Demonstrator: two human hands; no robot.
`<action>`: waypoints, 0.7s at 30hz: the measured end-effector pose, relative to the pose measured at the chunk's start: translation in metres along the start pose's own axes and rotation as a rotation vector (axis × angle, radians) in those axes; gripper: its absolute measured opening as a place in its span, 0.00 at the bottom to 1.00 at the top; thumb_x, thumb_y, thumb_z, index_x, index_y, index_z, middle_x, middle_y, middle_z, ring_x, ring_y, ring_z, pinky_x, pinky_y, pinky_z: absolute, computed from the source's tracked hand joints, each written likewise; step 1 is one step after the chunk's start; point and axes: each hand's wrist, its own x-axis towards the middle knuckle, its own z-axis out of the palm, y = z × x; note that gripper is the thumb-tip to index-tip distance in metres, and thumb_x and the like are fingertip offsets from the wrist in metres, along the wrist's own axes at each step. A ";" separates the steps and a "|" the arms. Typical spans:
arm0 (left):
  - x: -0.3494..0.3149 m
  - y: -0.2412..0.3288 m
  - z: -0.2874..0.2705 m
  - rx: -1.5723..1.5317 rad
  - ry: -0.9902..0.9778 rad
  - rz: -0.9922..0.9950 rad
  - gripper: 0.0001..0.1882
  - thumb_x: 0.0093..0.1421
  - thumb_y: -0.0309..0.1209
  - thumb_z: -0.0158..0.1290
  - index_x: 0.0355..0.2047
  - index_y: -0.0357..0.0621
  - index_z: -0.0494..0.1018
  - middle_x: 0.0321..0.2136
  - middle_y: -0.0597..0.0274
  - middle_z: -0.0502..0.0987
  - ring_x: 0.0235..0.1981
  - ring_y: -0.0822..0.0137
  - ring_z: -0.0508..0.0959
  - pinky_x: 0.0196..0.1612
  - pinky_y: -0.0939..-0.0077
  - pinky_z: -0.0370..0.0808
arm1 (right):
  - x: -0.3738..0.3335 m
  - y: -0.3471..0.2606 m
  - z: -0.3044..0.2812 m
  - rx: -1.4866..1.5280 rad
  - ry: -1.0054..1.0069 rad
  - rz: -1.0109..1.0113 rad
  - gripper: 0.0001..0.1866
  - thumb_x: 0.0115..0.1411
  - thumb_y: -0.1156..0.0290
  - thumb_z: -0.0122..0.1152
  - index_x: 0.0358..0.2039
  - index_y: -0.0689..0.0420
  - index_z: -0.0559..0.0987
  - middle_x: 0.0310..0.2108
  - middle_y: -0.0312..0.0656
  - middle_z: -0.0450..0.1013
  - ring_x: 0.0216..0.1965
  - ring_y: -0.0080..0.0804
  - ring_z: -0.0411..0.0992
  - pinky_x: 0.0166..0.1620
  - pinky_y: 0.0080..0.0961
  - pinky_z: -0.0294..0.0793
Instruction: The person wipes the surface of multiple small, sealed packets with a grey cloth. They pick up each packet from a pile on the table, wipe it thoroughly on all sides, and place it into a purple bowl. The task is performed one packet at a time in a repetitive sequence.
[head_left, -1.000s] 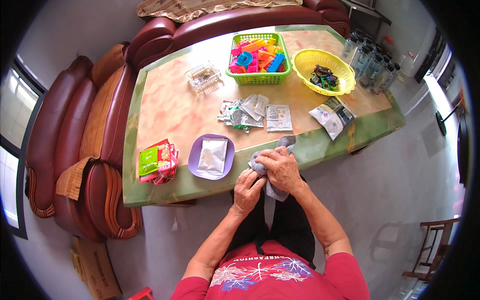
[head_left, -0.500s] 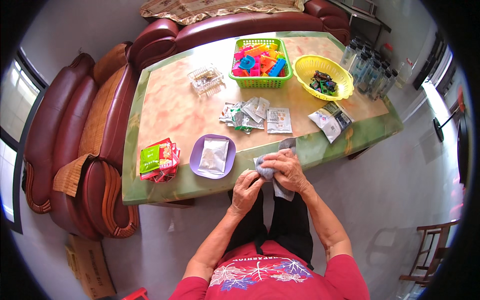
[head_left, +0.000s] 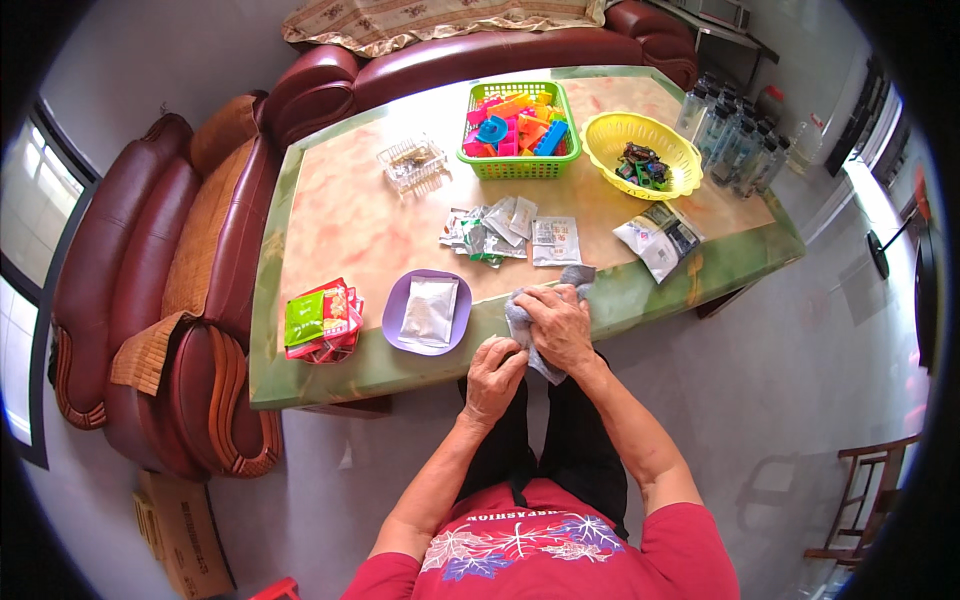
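The person's left hand [head_left: 495, 376] has its fingers bent at the near edge of the table [head_left: 640, 297]; whether it grips something, one cannot tell. Just beside, the right hand [head_left: 559, 328] holds a bunched grey cloth [head_left: 518, 314] over this same edge. To the left, a purple plate [head_left: 393, 318] bears a white sachet [head_left: 430, 310]. Farther stands a green basket [head_left: 516, 171] with colourful plastic blocks [head_left: 513, 128].

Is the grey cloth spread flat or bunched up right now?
Bunched up: the grey cloth is crumpled under the right hand, with creased ends sticking out above and below it.
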 end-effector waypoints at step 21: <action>0.000 0.003 -0.002 0.018 0.014 -0.034 0.10 0.46 0.22 0.62 0.31 0.44 0.79 0.36 0.58 0.76 0.40 0.54 0.77 0.46 0.63 0.75 | -0.012 -0.005 -0.011 0.133 -0.105 -0.082 0.21 0.45 0.70 0.62 0.43 0.41 0.80 0.51 0.24 0.73 0.51 0.37 0.66 0.46 0.43 0.65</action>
